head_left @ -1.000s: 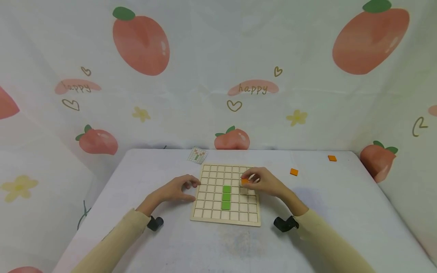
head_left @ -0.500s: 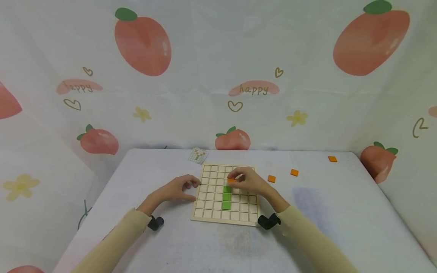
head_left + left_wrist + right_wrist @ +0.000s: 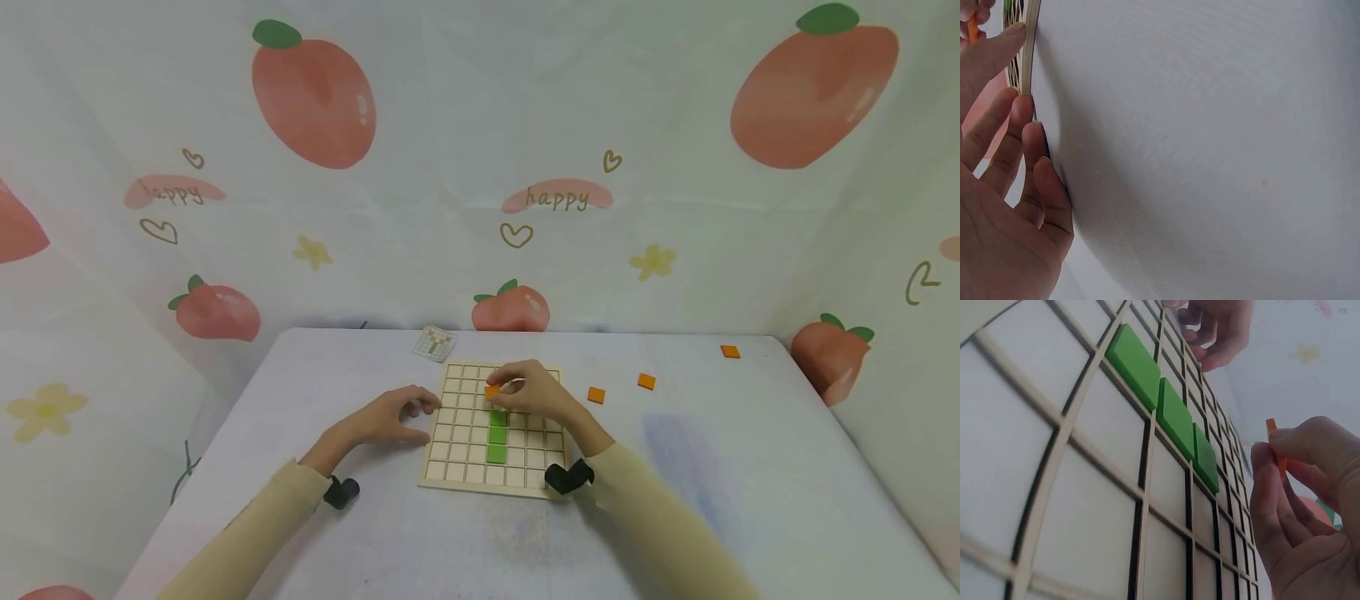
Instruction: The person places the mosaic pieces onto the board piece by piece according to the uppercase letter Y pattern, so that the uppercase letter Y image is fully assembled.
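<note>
My right hand [image 3: 534, 392] pinches a small square orange tile [image 3: 491, 392] between thumb and fingertips. In the right wrist view that tile [image 3: 1271, 428] is held on edge, apart from the grid board. Under the hand lies the wooden grid board [image 3: 465, 487], partly hidden by it. Three green tiles [image 3: 497, 436] stand in one column of the board, just below the orange tile. At the board's left edge is my left hand [image 3: 392, 414], thumb and fingers spread apart. The left wrist view shows its thumb and fingertips touching the board's side [image 3: 1030, 47].
Three loose orange tiles lie to the right of the board: a near one [image 3: 596, 395], a middle one [image 3: 647, 382] and a far one [image 3: 731, 352]. A small patterned card [image 3: 435, 342] lies behind the board. A printed curtain [image 3: 420, 167] hangs behind the table [image 3: 360, 550].
My right hand has carried the orange tile left across the board, to above the green column. The nearest loose orange tile has come into view. The left hand stays in place.
</note>
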Motion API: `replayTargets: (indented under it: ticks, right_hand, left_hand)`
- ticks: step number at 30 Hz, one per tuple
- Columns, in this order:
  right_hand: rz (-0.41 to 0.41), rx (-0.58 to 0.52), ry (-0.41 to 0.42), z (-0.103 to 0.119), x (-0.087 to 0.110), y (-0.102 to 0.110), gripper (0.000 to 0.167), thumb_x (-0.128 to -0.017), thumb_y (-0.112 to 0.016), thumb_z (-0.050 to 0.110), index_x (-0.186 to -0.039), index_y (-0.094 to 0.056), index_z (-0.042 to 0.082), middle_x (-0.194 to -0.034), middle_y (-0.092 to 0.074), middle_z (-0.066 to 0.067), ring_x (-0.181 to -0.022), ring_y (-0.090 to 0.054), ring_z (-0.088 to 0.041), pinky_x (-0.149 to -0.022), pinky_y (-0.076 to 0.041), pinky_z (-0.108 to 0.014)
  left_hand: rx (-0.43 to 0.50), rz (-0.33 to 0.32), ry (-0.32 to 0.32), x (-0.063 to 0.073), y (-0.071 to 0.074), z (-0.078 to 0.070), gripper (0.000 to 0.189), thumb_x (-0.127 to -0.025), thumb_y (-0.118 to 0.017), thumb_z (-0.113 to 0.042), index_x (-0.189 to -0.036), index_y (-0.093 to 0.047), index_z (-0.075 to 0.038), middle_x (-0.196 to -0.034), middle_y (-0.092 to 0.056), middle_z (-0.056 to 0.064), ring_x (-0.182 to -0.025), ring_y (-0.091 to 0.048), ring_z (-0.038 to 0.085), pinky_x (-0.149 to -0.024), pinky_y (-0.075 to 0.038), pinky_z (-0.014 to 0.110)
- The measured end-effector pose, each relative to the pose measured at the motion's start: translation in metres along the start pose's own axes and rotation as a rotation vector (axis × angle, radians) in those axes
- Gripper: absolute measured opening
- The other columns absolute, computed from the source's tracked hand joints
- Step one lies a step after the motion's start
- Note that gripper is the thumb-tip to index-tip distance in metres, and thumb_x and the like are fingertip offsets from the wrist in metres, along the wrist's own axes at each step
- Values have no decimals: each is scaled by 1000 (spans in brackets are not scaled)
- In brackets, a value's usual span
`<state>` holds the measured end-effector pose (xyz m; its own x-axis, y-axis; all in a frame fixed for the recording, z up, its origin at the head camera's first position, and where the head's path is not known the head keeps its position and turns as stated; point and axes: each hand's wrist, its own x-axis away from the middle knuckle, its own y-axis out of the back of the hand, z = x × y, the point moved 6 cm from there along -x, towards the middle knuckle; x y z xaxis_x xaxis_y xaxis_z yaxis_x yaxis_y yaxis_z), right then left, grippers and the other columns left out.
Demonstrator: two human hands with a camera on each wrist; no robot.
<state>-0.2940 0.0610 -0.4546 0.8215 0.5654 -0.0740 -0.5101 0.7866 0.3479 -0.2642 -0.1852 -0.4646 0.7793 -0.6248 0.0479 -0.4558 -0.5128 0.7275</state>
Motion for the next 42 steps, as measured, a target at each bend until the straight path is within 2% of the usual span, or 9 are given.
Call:
replayTargets:
  ticks: [4,9,13,20,25,38,42]
  right_hand:
    - [-48,-31,-46,-1,-5,-3,29,-88,-76,1,-117,-71,-2,-114,-68,-11,-97,-69,-24,-77,-57,-33]
    - [-131,21,-68,-1,-11,-6,29,-87,-80,7,-114,-74,1,-110,-70,-7,-94,-68,-20,-80,-56,-32]
    - [-165,49,-66,-2,-17,-8,27,-87,-82,9,-111,-75,2,-107,-71,-6,-93,-67,-20,-83,-55,-34]
    - [-148,139,-59,-2,-29,-14,25,-85,-84,10,-107,-76,2,-102,-72,-6,-90,-67,-20,-81,-55,-34]
    - [-131,201,-73,-3,-38,-20,23,-83,-86,11,-103,-77,3,-99,-72,-4,-87,-68,-18,-79,-55,-33]
    - [-120,261,-65,2,-48,-26,22,-84,-84,6,-103,-76,0,-99,-72,-8,-89,-67,-21,-79,-55,-36]
    - [-126,284,-101,1,-50,-26,22,-83,-85,6,-103,-77,2,-100,-72,-6,-89,-65,-21,-81,-54,-36]
  left_hand:
    - [7,1,-6,1,0,1,53,-84,-86,-20,-131,-62,-9,-112,-60,-3,-101,-56,19,-92,-48,41]
    - [12,7,-3,0,-1,3,52,-85,-86,-20,-130,-63,-10,-112,-60,-4,-101,-57,19,-92,-48,41]
    - [11,9,7,1,-1,3,51,-85,-86,-20,-130,-63,-11,-112,-61,-4,-101,-57,19,-92,-48,40]
    - [8,7,19,1,0,2,49,-86,-85,-21,-128,-63,-11,-112,-60,-3,-101,-57,20,-92,-48,42]
    - [-2,2,3,1,0,2,49,-86,-85,-20,-128,-63,-10,-112,-61,-2,-100,-57,19,-91,-48,40]
    - [19,5,2,0,2,2,49,-86,-84,-20,-129,-62,-10,-111,-60,-3,-101,-56,20,-92,-47,41]
    - [25,8,4,-1,1,1,49,-86,-85,-20,-129,-62,-10,-112,-60,-3,-102,-56,20,-93,-47,41]
